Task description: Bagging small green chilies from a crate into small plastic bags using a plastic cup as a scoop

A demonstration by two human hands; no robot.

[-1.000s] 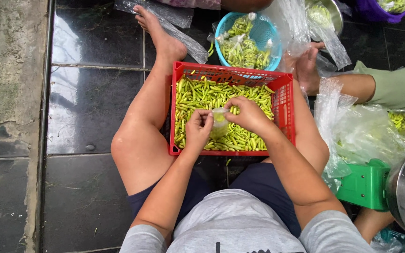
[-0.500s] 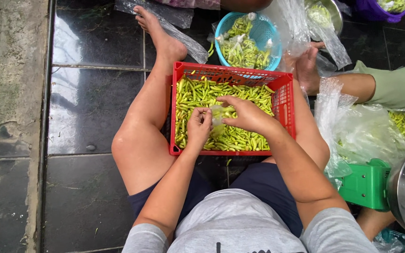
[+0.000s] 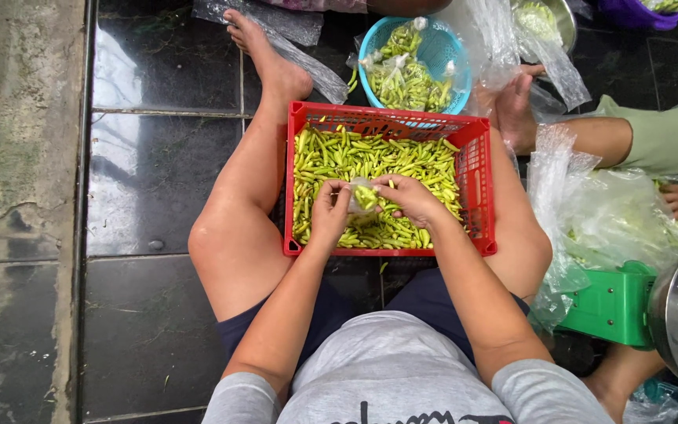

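Holding small clear bag (image 3: 364, 196), left hand (image 3: 329, 213), right hand (image 3: 411, 199), red crate (image 3: 476, 169)

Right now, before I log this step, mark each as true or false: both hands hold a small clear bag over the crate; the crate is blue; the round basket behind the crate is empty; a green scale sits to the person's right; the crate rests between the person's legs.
1. Both the left hand and the right hand hold a small clear bag: true.
2. The crate is blue: false, it is red, full of green chillies.
3. The round basket is empty: false, it holds bagged chillies.
4. A green scale sits to the right: true.
5. The crate rests between the legs: true.
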